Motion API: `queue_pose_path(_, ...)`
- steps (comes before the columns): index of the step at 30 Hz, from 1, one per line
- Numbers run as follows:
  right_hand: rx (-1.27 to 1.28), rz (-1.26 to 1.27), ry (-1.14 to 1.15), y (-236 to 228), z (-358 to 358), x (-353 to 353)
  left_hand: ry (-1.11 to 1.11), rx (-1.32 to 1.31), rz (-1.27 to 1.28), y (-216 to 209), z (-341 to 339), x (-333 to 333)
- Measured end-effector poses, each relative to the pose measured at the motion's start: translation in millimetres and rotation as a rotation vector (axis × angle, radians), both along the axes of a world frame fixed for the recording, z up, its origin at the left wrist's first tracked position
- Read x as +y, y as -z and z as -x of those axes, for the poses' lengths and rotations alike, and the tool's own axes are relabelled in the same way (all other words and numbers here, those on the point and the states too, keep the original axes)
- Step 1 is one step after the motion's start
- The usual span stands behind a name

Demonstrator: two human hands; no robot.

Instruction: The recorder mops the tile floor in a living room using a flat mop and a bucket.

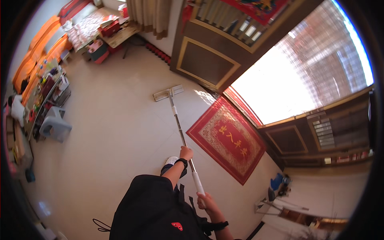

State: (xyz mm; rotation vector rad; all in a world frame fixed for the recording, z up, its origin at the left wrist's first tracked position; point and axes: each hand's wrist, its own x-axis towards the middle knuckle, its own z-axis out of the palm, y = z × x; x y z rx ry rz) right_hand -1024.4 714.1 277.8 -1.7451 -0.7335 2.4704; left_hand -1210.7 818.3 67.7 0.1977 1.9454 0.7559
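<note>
A flat mop (179,126) slants across the floor, its white-and-silver pole running away from me. My left hand (186,153), with a dark watch on the wrist, is closed round the metal middle of the pole. Lower down, my right hand (206,202) grips the white handle end. The mop's flat rectangular head (168,93) lies on the pale tiled floor (112,116), a little short of the open door. To the right of the pole is a red doormat (229,140) with a patterned border; mop and mat are apart.
A brown door (211,60) stands open beside a bright doorway (296,76). On the left are a grey plastic stool (56,125), a cluttered low table (50,90) and an orange sofa (44,40). A small wooden table (120,37) is at the back. Blue items (277,182) lie at right.
</note>
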Motion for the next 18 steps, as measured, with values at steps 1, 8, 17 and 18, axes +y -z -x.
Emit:
queue_pose_path(1,0.005,-0.009,0.027,-9,-14,-11,0.003,0.040,-0.009,-5,-14,-10)
queue_pose_path(8,0.154,0.155,0.258,-29,-72,-146,0.179,0.033,-0.022,-5,-88,-133)
queue_pose_path(17,0.126,0.102,0.355,-34,-150,-323,0.445,-0.330,0.052,5,-161,-279)
queue_pose_path(18,-0.056,0.077,0.230,-23,-158,-339,0.445,-0.334,0.062,11,-161,-288)
